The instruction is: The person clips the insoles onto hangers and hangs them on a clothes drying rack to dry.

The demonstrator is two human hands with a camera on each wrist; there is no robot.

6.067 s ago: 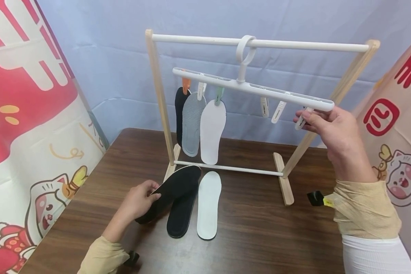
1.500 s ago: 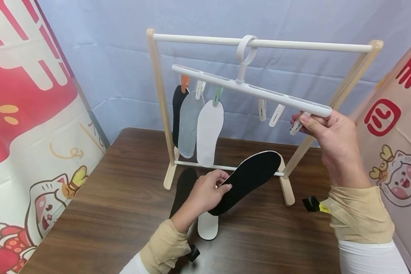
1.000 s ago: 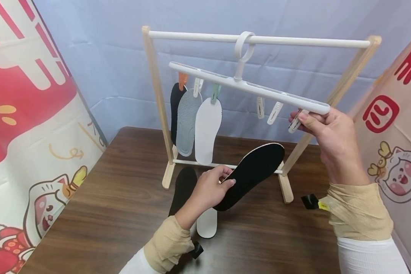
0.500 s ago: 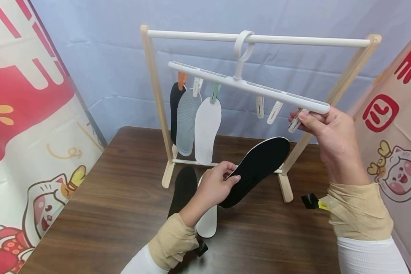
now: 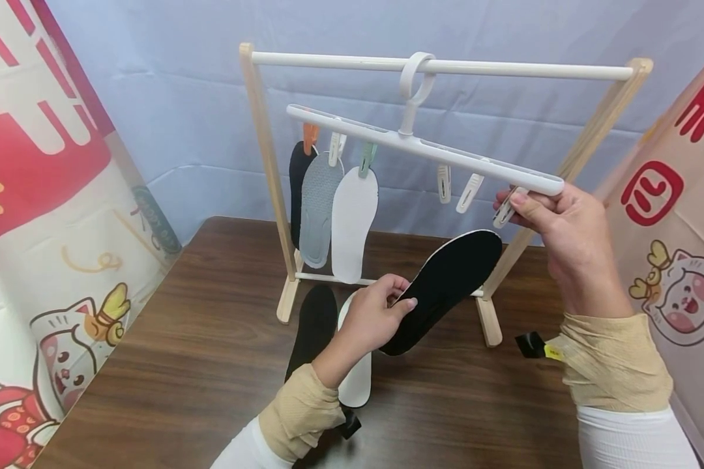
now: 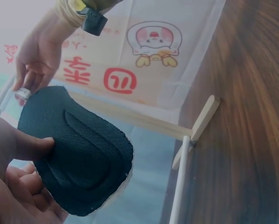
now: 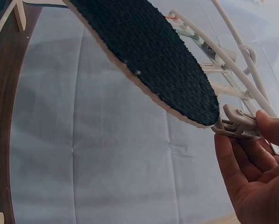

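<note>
Step in hand: presenting a black insole [image 5: 446,286] to the end clip [image 7: 235,125]. Left hand [image 5: 375,319] pinches the insole's heel; its toe sits just beside the clip, pinched by right hand [image 5: 563,241], jaws apparently parted. Next: seat toe, release clip.

Cartoon banners [image 5: 64,260] flank the brown table [image 5: 170,365].

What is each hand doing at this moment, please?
Left hand: grips the black insole by one end.
Right hand: pinches the end clip of the white hanger.
</note>
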